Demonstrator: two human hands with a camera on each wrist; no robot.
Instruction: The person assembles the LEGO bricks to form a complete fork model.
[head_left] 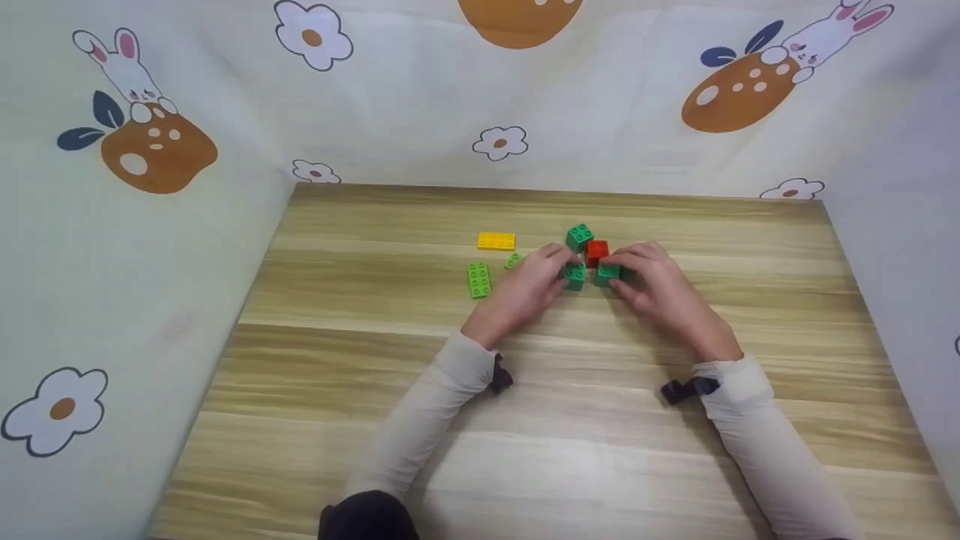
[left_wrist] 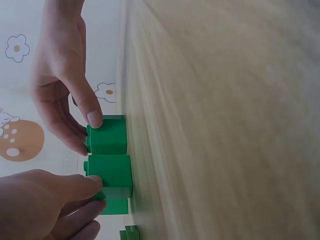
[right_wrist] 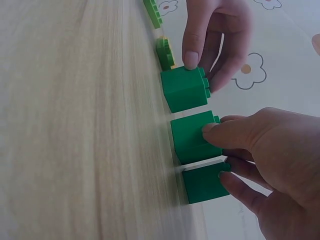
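Observation:
In the head view, the left hand (head_left: 529, 285) pinches a green toy building block (head_left: 574, 276). The right hand (head_left: 656, 289) holds another green building block (head_left: 607, 276) between thumb and fingers, a little to the right. A narrow gap parts these two blocks in the right wrist view. Just behind them are a red block (head_left: 597, 253) and a further green block (head_left: 580, 237). Close to the right hand's fingers in the right wrist view is one more green block face (right_wrist: 205, 185), partly covered. No red shows in either wrist view.
Left of the left hand lie a yellow brick (head_left: 496, 241), a lime-green brick (head_left: 478, 280) and a small lime-green brick (head_left: 513, 260), partly behind the hand. The wooden tabletop (head_left: 570, 450) is bounded by patterned cloth walls (head_left: 405, 97) at the back and sides.

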